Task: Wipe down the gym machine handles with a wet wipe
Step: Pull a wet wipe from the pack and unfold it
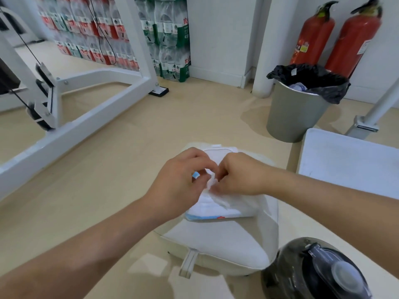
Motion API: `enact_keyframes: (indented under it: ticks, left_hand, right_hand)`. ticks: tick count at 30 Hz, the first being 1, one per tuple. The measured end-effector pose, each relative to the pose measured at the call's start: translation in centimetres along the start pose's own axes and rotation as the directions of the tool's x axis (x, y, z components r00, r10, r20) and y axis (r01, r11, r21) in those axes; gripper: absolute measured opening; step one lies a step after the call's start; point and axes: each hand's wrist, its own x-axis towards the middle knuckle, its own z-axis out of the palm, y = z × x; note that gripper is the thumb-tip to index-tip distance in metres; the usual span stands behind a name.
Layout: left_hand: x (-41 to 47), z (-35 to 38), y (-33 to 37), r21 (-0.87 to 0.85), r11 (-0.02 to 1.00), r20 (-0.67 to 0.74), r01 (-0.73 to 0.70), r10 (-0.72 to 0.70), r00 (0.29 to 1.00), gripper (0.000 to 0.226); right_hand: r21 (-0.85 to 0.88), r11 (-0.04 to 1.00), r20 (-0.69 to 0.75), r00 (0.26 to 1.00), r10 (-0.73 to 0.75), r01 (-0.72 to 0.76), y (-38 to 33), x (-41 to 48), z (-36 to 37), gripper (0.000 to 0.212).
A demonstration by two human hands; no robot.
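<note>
A white pack of wet wipes [224, 209] with a blue edge lies on a white padded seat [220, 249], its lid [222, 153] flipped open at the far end. My left hand [181, 182] rests on the pack's left side with curled fingers at the opening. My right hand [237, 175] pinches a white wet wipe [212, 184] that sticks up out of the opening. The white gym machine frame [82, 117] with black cables and pulleys stands on the floor to the left.
A grey bin [293, 113] with a black liner stands to the right, two red fire extinguishers [336, 37] behind it. Stacked water bottle packs [133, 33] line the back wall. A dark water jug [313, 272] sits bottom right, a white bench pad [349, 162] at right.
</note>
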Motion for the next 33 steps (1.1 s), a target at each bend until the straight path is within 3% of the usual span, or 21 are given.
enact_keyframes:
  ticks: [2, 5, 9, 13, 16, 21, 23, 25, 27, 29, 31, 33]
  left_hand:
    - [-0.3, 0.2, -1.2, 0.048, 0.998, 0.088, 0.046, -0.050, 0.995, 0.045]
    - [-0.3, 0.0, -1.5, 0.041, 0.998, 0.193, 0.056, -0.063, 0.979, 0.046]
    - [0.0, -0.5, -1.4, 0.118, 0.993, 0.331, 0.015, -0.054, 0.942, 0.049]
    - [-0.3, -0.2, -1.4, 0.257, 0.966, 0.160, -0.029, -0.013, 0.987, 0.010]
    - [-0.1, -0.2, -1.4, 0.231, 0.968, 0.097, -0.095, 0.074, 0.993, 0.014]
    - [-0.7, -0.3, -0.6, 0.136, 0.963, 0.100, -0.233, 0.221, 0.970, 0.025]
    - [-0.7, -0.2, -0.7, 0.117, 0.964, 0.076, -0.239, 0.232, 0.970, 0.020]
    - [-0.5, -0.2, -0.8, 0.050, 0.992, 0.041, -0.115, 0.113, 0.993, 0.010]
    - [-0.3, 0.3, -0.8, -0.026, 0.998, 0.030, 0.059, -0.059, 0.998, 0.014]
    - [-0.1, 1.1, -0.5, -0.013, 0.993, 0.042, 0.122, -0.121, 0.992, 0.018]
    - [0.3, 1.9, -0.1, 0.048, 0.989, 0.060, 0.140, -0.143, 0.988, 0.027]
    - [0.6, 2.4, 0.0, 0.107, 0.983, 0.085, 0.146, -0.155, 0.984, 0.036]
  right_hand:
    - [0.096, 0.995, 0.151, 0.988, -0.030, 0.015, 0.6, -0.6, -1.4, 0.009]
    - [-0.132, 0.983, 0.315, 0.946, -0.080, 0.127, 0.5, -1.5, -2.0, 0.038]
    - [-0.316, 0.925, 0.282, 0.952, -0.119, 0.209, 0.3, -1.9, -2.5, 0.052]
    - [-0.312, 0.926, 0.167, 0.971, -0.169, 0.215, 0.8, -2.0, -1.8, 0.037]
    - [-0.268, 0.936, 0.189, 0.965, -0.183, 0.230, 0.8, -1.9, -1.2, 0.039]
    - [-0.292, 0.933, 0.361, 0.927, -0.095, 0.210, 0.2, -1.9, -1.9, 0.050]
    - [-0.296, 0.938, 0.265, 0.959, -0.101, 0.180, -0.4, -1.5, -1.4, 0.040]
    - [-0.147, 0.982, 0.189, 0.978, -0.087, 0.116, -0.2, -1.0, -1.1, 0.024]
    - [0.068, 0.997, 0.257, 0.965, -0.057, 0.040, 0.7, -0.8, -1.9, 0.013]
    - [0.161, 0.987, 0.270, 0.961, -0.056, 0.012, 1.8, -0.9, -3.7, 0.008]
    - [0.229, 0.973, 0.073, 0.997, -0.017, 0.000, 2.6, -0.9, -5.6, 0.006]
    - [0.175, 0.984, -0.168, 0.983, 0.075, -0.045, 3.6, -0.4, -6.2, 0.018]
